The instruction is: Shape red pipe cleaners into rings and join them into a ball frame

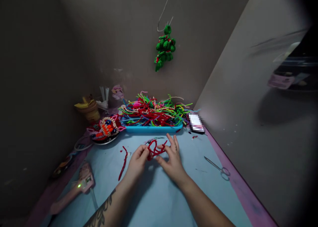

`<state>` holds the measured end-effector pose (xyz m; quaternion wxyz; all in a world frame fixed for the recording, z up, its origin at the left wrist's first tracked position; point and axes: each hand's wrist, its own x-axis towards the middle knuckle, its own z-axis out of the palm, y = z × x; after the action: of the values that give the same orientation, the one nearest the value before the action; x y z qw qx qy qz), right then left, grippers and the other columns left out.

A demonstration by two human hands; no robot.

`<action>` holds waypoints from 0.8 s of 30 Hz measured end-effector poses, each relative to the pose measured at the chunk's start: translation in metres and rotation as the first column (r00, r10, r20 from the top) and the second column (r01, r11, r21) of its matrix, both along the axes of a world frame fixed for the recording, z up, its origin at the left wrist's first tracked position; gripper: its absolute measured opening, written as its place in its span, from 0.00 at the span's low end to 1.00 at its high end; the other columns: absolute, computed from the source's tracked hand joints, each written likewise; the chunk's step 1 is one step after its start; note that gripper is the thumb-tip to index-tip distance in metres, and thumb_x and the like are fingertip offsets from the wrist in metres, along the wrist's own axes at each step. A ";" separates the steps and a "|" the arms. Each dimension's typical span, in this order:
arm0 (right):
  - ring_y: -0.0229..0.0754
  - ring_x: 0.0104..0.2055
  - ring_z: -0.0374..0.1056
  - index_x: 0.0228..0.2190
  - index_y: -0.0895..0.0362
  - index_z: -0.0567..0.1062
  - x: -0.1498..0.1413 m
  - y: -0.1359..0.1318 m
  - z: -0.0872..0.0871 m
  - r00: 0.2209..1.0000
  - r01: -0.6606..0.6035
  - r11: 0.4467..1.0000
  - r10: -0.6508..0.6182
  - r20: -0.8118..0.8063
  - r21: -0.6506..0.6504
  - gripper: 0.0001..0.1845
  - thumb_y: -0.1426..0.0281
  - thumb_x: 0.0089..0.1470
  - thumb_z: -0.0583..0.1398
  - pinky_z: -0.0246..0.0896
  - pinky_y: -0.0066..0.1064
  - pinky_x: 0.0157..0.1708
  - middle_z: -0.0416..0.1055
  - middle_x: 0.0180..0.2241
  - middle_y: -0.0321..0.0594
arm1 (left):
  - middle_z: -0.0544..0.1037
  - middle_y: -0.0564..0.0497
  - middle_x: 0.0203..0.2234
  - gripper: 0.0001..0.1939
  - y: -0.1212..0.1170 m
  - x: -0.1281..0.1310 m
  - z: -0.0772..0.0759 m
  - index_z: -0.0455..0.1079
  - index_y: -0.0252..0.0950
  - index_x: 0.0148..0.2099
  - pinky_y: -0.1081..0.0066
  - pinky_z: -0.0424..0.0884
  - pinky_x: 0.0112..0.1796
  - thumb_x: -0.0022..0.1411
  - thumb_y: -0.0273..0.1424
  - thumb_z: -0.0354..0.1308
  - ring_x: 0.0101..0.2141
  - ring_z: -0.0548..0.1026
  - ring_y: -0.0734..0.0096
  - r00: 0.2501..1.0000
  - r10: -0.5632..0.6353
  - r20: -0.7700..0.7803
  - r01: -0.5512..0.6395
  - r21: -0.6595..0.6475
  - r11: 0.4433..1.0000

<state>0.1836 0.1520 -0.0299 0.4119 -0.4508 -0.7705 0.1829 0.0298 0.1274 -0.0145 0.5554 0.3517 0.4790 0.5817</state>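
Observation:
My left hand (pixel 136 162) and my right hand (pixel 171 159) meet over the light blue table (pixel 154 194). Both pinch a bent red pipe cleaner (pixel 155 149), twisted into loops between them. The left hand's fingers are curled closed on one end. The right hand grips the other end with thumb and forefinger while its other fingers stretch up. A loose red pipe cleaner piece (pixel 123 163) lies just left of my left hand.
A blue tray (pixel 152 129) heaped with several coloured pipe cleaners stands at the back. A pink glue gun (pixel 76 187) lies front left, scissors (pixel 217 167) at the right. A colourful pipe-cleaner craft (pixel 106 127) sits back left, and a green ornament (pixel 164 48) hangs on the wall.

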 end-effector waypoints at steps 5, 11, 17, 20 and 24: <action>0.58 0.68 0.27 0.26 0.55 0.76 0.000 0.000 0.000 0.999 0.006 0.999 -0.008 -0.039 -0.047 0.08 0.66 0.53 0.59 0.38 0.57 0.60 0.41 0.66 0.38 | 0.70 0.53 0.22 0.15 0.000 0.001 0.003 0.67 0.35 0.29 0.72 0.62 0.33 0.53 0.43 0.61 0.27 0.66 0.72 0.998 -0.016 0.055 0.014 0.024 1.000; 0.59 0.67 0.29 0.24 0.55 0.76 -0.002 -0.002 0.001 0.999 0.002 1.000 -0.002 -0.034 0.003 0.07 0.69 0.52 0.60 0.39 0.58 0.60 0.42 0.66 0.37 | 0.66 0.56 0.21 0.14 0.001 0.003 0.001 0.68 0.34 0.34 0.73 0.60 0.30 0.54 0.41 0.61 0.25 0.62 0.75 0.980 -0.055 0.190 0.051 0.026 0.998; 0.59 0.67 0.29 0.24 0.55 0.75 -0.001 -0.003 0.001 1.000 -0.030 1.000 0.030 0.002 -0.010 0.06 0.69 0.51 0.60 0.39 0.59 0.60 0.42 0.66 0.36 | 0.63 0.57 0.19 0.17 0.000 0.005 0.001 0.63 0.35 0.26 0.73 0.58 0.28 0.54 0.43 0.61 0.23 0.60 0.75 0.974 -0.045 0.221 0.042 0.018 0.999; 0.60 0.67 0.29 0.24 0.55 0.75 -0.002 -0.005 0.003 0.997 -0.058 0.998 0.059 0.040 -0.028 0.06 0.70 0.52 0.60 0.41 0.59 0.59 0.42 0.66 0.37 | 0.62 0.58 0.19 0.17 0.000 0.004 0.001 0.63 0.36 0.26 0.74 0.58 0.27 0.54 0.42 0.61 0.23 0.60 0.76 0.973 -0.011 0.229 0.008 0.013 1.000; 0.60 0.67 0.29 0.25 0.55 0.75 -0.003 -0.007 0.005 0.992 -0.088 0.996 0.090 0.085 -0.024 0.06 0.69 0.52 0.60 0.42 0.60 0.58 0.43 0.65 0.39 | 0.62 0.59 0.18 0.16 0.001 0.002 0.001 0.62 0.36 0.26 0.74 0.58 0.27 0.54 0.42 0.61 0.22 0.60 0.76 0.978 -0.004 0.207 0.006 -0.009 1.000</action>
<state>0.1807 0.1452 -0.0251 0.3651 -0.4276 -0.8050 0.1894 0.0322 0.1279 -0.0137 0.6053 0.2879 0.4204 0.6116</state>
